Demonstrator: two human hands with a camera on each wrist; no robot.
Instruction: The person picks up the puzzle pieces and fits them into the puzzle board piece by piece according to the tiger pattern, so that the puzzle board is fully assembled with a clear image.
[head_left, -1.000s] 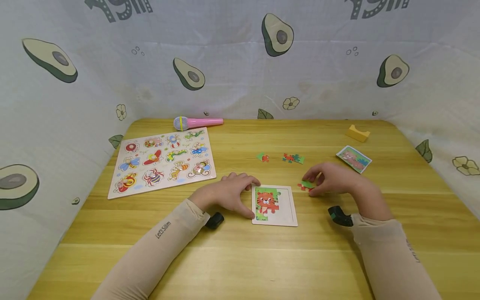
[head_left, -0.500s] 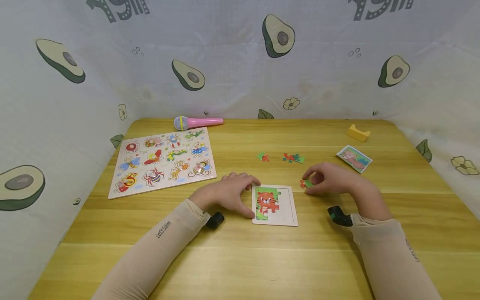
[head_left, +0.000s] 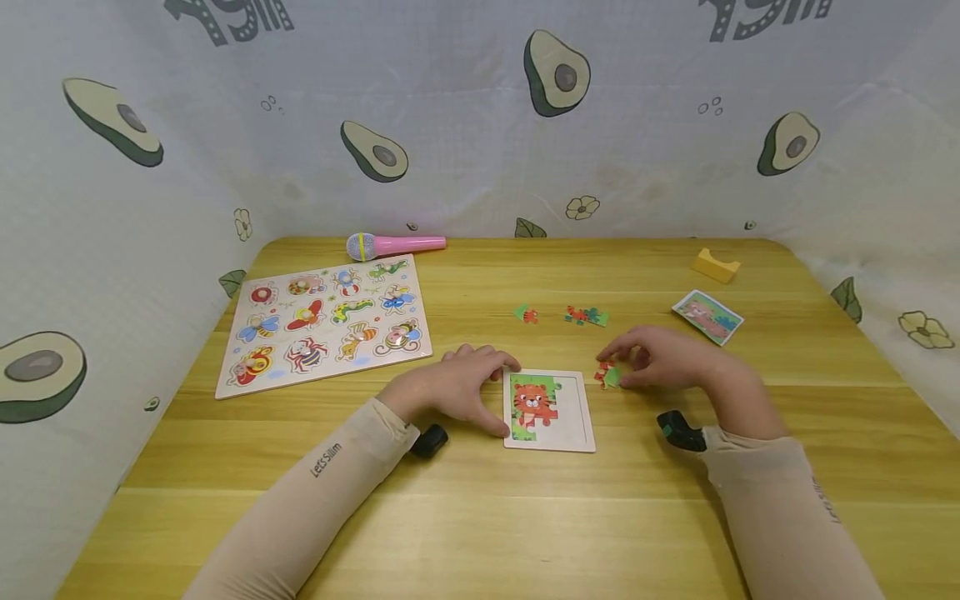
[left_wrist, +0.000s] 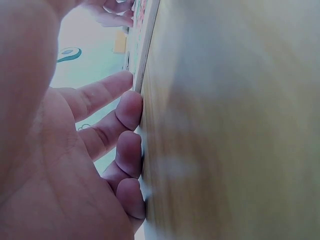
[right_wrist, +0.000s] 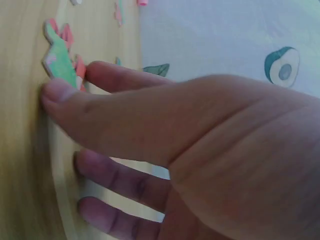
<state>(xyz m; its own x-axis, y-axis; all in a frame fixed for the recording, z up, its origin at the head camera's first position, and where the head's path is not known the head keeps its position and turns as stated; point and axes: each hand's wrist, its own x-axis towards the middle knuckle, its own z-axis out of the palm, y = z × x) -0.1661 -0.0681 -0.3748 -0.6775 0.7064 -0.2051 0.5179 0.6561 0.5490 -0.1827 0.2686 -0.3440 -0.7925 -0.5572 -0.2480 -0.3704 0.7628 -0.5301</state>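
Several things lay around the two hands in the head view, on a wooden table [head_left: 465, 533]; at the far left a pink toy microphone [head_left: 408, 244] lay behind an insect board [head_left: 233, 343] with rows of colourful figures; at the far right stood a yellow block [head_left: 716, 266], with a picture card [head_left: 707, 317] nearer, just beyond the right hand [head_left: 663, 358]; a small orange-and-green piece [head_left: 527, 314] and a larger loose cluster [head_left: 587, 315] lay beyond the tiger puzzle [head_left: 573, 417]; cloth [head_left: 465, 83] printed with avocados hung behind. The tiger puzzle lay flat near the middle; its left part showed an orange tiger on green, its right part was pale and unfilled; the left hand [head_left: 465, 385] touched its left side, thumb by the near corner and a finger by the far one, spread and relaxed. The right thumb and forefinger pinched a red-and-green puzzle piece [head_left: 607, 375] just right of the puzzle.

The left wrist view showed the left fingers loosely bent, a fingertip against the pale edge of the puzzle.

The right wrist view showed the piece tilted, green with reddish tabs; the thumb covered one end; two other fingers were bent below it.
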